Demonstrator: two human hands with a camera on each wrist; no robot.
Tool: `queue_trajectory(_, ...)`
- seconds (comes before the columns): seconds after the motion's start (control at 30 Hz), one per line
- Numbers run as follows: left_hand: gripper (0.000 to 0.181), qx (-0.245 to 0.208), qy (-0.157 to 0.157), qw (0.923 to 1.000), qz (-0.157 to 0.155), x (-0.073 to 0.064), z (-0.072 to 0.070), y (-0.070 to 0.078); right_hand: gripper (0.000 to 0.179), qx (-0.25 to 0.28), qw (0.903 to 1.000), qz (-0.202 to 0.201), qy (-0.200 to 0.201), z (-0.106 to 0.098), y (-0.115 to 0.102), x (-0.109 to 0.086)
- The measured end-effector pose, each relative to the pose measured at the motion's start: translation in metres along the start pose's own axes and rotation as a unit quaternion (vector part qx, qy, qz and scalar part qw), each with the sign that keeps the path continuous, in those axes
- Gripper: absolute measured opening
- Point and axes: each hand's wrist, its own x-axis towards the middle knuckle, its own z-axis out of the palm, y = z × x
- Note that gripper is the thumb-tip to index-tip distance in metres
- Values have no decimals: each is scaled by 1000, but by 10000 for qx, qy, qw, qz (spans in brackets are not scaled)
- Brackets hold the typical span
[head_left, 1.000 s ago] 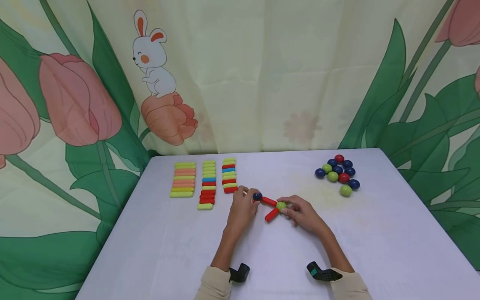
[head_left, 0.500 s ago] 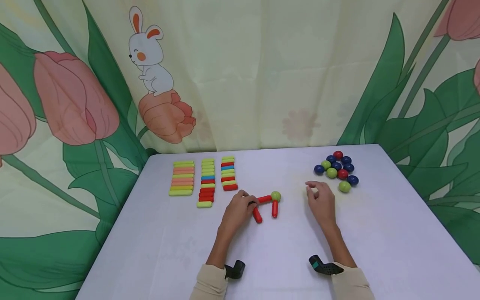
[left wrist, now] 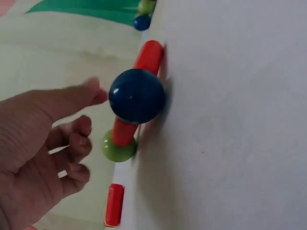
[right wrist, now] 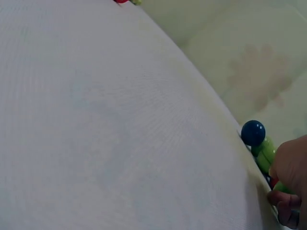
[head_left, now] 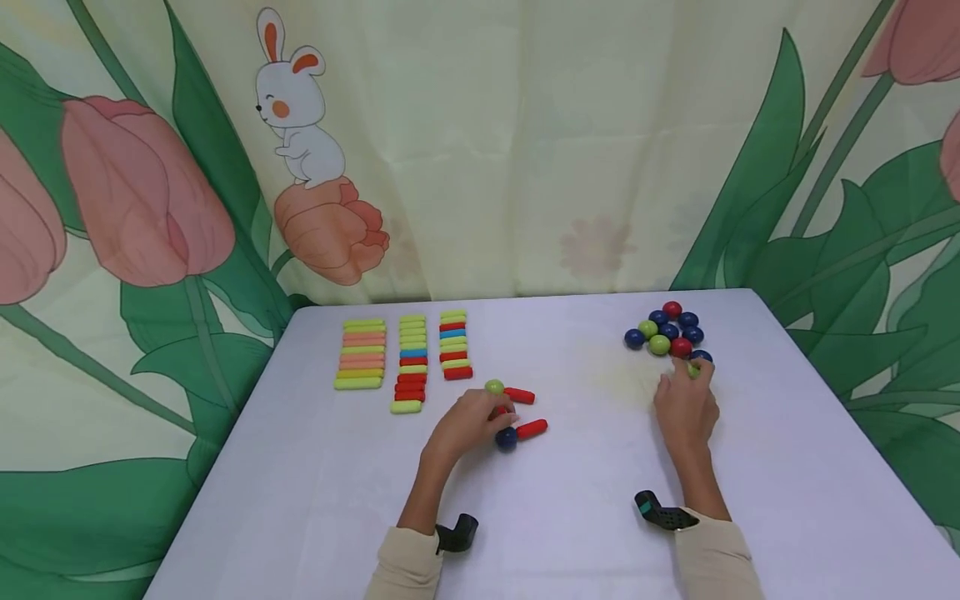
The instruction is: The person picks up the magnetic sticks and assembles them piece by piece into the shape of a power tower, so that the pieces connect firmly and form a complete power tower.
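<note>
A joined piece of red sticks (head_left: 532, 428), a dark blue ball (head_left: 506, 439) and a green ball (head_left: 493, 387) lies mid-table. Over its left side is my left hand (head_left: 467, 421), which partly hides the middle stick from the head camera. In the left wrist view its fingers are loosely bent and spread, with one fingertip right at the edge of the blue ball (left wrist: 137, 96). At the right, my right hand (head_left: 685, 410) pinches a green ball (head_left: 693, 370) at the near end of the ball cluster, its fingers covering part of it.
Beyond the right hand lie loose blue, red and green balls (head_left: 659, 344). Three columns of short sticks, a left one (head_left: 360, 362), a middle one (head_left: 412, 378) and a right one (head_left: 454, 355), stand at the back left. A printed curtain (head_left: 465, 167) hangs behind the table.
My right hand has left the joined piece, moved right to the ball cluster and taken hold of a green ball. The joined piece has been turned, its free sticks now pointing right.
</note>
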Motion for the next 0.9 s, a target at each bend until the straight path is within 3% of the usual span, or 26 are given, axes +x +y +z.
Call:
queue_trajectory(0.1, 22, 279, 843, 9959, -186, 5, 7, 1, 41, 119, 9995, 184, -213, -1, 2, 1)
queue_trajectory(0.17, 32, 580, 1103, 9917, -323, 8, 11, 0, 41, 355, 9984, 222, -377, 0, 2, -1)
queue_trajectory(0.3, 42, 827, 1014, 9901, -503, 10, 20, -3, 39, 874, 9929, -106, -799, 5, -4, -9)
queue_trajectory(0.47, 37, 945, 914, 9889, -692, 14, 25, -4, 39, 1225, 9810, -756, -1300, 13, -22, -20)
queue_trajectory(0.57, 32, 920, 776, 9891, -850, 16, 24, -3, 40, 1557, 9678, -1024, -1694, 18, -38, -26)
queue_trajectory(0.67, 29, 714, 662, 9906, -960, 16, 23, -3, 42, 2023, 9457, -1200, -2242, 22, -56, -33)
queue_trajectory(0.8, 28, 284, 650, 9925, -999, 15, 22, -3, 42, 2593, 9163, -1189, -2810, 26, -80, -44)
queue_trajectory(0.9, 27, -25, 674, 9930, -966, 14, 21, -4, 41, 2802, 9033, -1186, -3025, 28, -91, -49)
